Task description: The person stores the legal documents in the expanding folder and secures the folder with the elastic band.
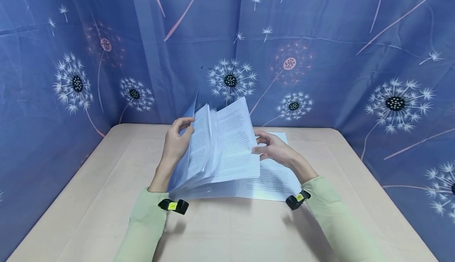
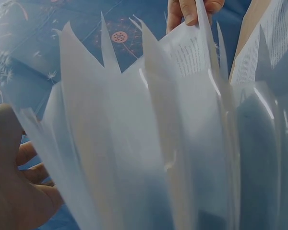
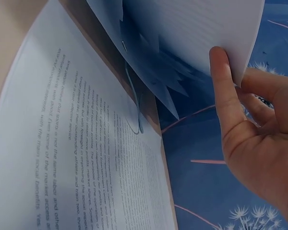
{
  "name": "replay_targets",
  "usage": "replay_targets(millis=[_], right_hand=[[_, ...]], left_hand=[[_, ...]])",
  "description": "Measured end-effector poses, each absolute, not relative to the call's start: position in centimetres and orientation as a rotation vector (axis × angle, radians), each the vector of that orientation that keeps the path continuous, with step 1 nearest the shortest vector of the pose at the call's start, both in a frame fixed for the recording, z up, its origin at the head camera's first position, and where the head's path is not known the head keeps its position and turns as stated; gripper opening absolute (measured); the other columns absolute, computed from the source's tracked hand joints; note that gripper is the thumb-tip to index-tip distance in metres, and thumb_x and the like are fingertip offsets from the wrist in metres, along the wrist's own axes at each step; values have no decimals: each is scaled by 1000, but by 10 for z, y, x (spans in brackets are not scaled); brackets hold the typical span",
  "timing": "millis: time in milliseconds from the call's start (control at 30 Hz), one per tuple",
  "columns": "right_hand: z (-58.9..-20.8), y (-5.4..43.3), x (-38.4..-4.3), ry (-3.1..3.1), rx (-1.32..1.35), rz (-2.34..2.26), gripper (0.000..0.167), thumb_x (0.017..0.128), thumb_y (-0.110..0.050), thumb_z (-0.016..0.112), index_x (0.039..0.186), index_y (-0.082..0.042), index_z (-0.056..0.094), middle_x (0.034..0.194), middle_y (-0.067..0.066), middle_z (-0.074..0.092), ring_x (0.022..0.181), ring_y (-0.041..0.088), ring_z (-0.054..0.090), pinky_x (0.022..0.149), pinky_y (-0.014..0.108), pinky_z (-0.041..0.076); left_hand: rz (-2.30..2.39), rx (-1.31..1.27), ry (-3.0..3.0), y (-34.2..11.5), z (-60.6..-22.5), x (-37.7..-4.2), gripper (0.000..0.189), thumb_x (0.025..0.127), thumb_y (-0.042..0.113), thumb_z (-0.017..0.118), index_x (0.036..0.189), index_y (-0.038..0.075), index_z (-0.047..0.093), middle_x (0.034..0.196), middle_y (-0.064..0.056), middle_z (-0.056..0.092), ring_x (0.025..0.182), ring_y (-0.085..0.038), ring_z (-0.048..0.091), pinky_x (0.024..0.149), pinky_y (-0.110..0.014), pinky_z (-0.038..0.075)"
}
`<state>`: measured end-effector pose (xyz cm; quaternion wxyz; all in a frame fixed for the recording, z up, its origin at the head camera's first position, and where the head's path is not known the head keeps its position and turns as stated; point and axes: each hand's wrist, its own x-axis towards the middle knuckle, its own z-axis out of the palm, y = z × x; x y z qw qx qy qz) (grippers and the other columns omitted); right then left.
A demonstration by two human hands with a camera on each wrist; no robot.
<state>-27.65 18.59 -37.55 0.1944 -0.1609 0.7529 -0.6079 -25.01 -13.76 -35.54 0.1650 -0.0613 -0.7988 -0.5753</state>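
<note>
A display folder with a bluish cover [image 1: 177, 173] stands partly fanned open above the table, its clear sleeves [image 2: 120, 143] holding printed sheets. My left hand [image 1: 176, 143] holds the cover and left-side leaves at their outer edge. On the other side, my right hand [image 1: 277, 148] pinches a turned-up printed leaf [image 1: 234, 139], thumb in front and fingers behind. Below that leaf another printed page [image 1: 279, 179] lies flat toward the right. A thin bluish cord or strip [image 3: 133, 105] shows over the flat page in the right wrist view. Leaves partly hide the left fingertips.
Underneath is a pale beige tabletop [image 1: 227, 230]. A blue curtain [image 1: 199, 56] with dandelion prints hangs behind and along both sides of it. Each sleeve carries a small black wrist camera, one on the left [image 1: 174, 206] and one on the right [image 1: 298, 200].
</note>
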Motion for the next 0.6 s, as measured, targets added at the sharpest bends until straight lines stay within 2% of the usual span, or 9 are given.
replay_targets(millis=[600], right_hand=[[-390,153,-284,2213,-449,-1719,63,96,-11,63,153,-15,36,114,14,58,94,17,67,75,37,60]], left_hand=[[-1648,-168,-2267,-137,-356,-250,35,96,19,50,128,12,63,137,-5,56,132,-23,52,109,-46,43]])
